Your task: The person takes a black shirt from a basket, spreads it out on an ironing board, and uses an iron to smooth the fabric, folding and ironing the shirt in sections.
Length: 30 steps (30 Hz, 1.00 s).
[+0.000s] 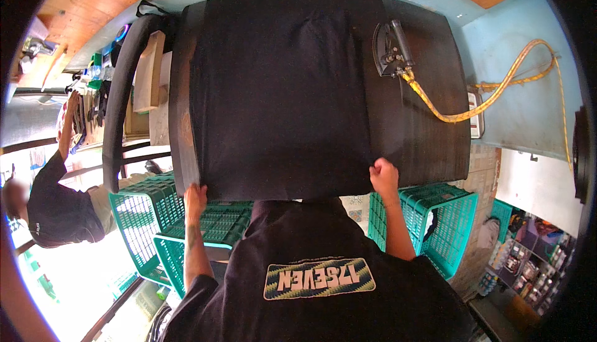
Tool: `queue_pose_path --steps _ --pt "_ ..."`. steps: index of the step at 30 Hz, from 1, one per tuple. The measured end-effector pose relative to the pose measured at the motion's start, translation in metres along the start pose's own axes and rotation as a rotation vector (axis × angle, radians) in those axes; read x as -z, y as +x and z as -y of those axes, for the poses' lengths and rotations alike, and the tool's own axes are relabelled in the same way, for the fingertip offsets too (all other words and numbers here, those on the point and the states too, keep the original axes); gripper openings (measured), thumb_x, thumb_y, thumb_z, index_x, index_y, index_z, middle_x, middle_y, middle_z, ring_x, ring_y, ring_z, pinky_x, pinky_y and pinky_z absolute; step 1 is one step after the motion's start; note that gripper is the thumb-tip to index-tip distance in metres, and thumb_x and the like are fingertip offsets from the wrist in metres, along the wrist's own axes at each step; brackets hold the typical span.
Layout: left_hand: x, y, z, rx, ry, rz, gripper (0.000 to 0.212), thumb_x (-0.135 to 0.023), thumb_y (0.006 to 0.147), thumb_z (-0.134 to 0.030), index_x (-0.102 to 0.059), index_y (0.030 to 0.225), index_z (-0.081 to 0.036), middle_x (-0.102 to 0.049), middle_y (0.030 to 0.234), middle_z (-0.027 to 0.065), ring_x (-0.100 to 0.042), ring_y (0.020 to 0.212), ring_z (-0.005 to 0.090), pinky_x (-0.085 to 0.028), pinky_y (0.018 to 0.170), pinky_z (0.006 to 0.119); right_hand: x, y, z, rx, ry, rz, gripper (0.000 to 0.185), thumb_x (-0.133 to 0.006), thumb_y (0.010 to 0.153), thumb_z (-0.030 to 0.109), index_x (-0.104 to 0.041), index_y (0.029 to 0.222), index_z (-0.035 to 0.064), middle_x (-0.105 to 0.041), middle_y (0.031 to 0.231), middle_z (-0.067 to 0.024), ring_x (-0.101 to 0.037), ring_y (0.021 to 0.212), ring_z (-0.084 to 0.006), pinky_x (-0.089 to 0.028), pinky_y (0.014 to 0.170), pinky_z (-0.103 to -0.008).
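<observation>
A black cloth (280, 104), possibly a garment, lies spread over a dark padded ironing table (433, 146). My left hand (196, 197) pinches the cloth at its near left corner, by the table's front edge. At the near right corner, my right hand (385, 176) has its fingers closed on the cloth's edge. The fabric looks mostly flat, with light creases toward the far right. A clothes iron (392, 50) rests on the table right of the cloth, apart from both hands. Its yellow wrapped cord (454, 118) loops off to the right.
Green plastic crates (140, 225) stand below the table's front left, and another crate (447, 230) at the right. A narrow padded arm (128, 104) runs along the left, beside a wooden block (149, 71). Another person (65, 202) is at far left, reaching toward a cluttered shelf.
</observation>
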<state>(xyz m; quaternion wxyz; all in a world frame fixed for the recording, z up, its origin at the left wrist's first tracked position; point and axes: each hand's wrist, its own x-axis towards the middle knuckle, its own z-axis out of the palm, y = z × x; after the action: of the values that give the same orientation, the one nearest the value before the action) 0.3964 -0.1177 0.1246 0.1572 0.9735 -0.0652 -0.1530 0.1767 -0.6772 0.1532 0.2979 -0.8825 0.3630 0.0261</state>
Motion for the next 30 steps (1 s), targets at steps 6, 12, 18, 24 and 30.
queue_pose_path --steps 6,12,18,24,30 --pt "0.017 0.022 -0.026 0.086 0.076 0.121 0.034 -0.073 0.087 -0.032 -0.059 0.085 -0.001 -0.067 0.084 0.0248 -0.065 0.085 0.0463 -0.05 0.071 0.054 0.033 0.043 0.029 0.041 0.032 0.119 0.018 -0.075 0.082 0.016 -0.064 0.088 0.0029 -0.07 0.08 -0.0161 -0.069 0.076 -0.035 -0.054 0.069 -0.0442" --pt "0.056 0.189 -0.082 -0.017 -0.231 -0.241 0.038 -0.067 0.096 -0.037 -0.069 0.099 0.001 -0.072 0.09 0.0211 -0.071 0.088 0.034 -0.053 0.075 0.044 0.01 0.249 0.098 0.244 0.359 -0.086 0.028 -0.064 0.098 0.029 -0.071 0.109 0.0043 -0.075 0.099 -0.0138 -0.074 0.094 -0.0225 -0.056 0.081 -0.0342" --pt "0.072 0.336 -0.17 -0.039 -0.246 -0.333 0.038 -0.071 0.09 -0.036 -0.072 0.101 0.0 -0.073 0.094 0.0195 -0.071 0.091 0.0349 -0.054 0.081 0.043 0.019 0.353 0.134 -0.042 -0.123 -0.105 0.052 -0.072 0.082 0.057 -0.073 0.081 0.0049 -0.074 0.086 -0.0162 -0.072 0.086 -0.0359 -0.054 0.078 -0.0445" --pt "0.054 0.368 -0.185 -0.125 -0.201 -0.371 0.043 -0.08 0.082 -0.036 -0.07 0.096 0.003 -0.07 0.094 0.0212 -0.068 0.091 0.0364 -0.054 0.082 0.044 0.013 0.379 0.113 -0.049 0.072 0.039 0.037 -0.083 0.08 0.039 -0.067 0.077 0.0055 -0.064 0.069 -0.0051 -0.063 0.071 -0.0176 -0.051 0.069 -0.0362" --pt "0.058 0.402 -0.176 -0.266 -0.104 -0.31 0.035 -0.084 0.079 -0.028 -0.068 0.092 0.001 -0.067 0.087 0.0184 -0.067 0.086 0.0327 -0.052 0.081 0.041 0.069 0.373 0.168 -0.107 0.78 0.069 0.029 -0.082 0.084 0.037 -0.063 0.076 0.0163 -0.051 0.065 0.0085 -0.047 0.059 -0.0043 -0.037 0.055 -0.0215"
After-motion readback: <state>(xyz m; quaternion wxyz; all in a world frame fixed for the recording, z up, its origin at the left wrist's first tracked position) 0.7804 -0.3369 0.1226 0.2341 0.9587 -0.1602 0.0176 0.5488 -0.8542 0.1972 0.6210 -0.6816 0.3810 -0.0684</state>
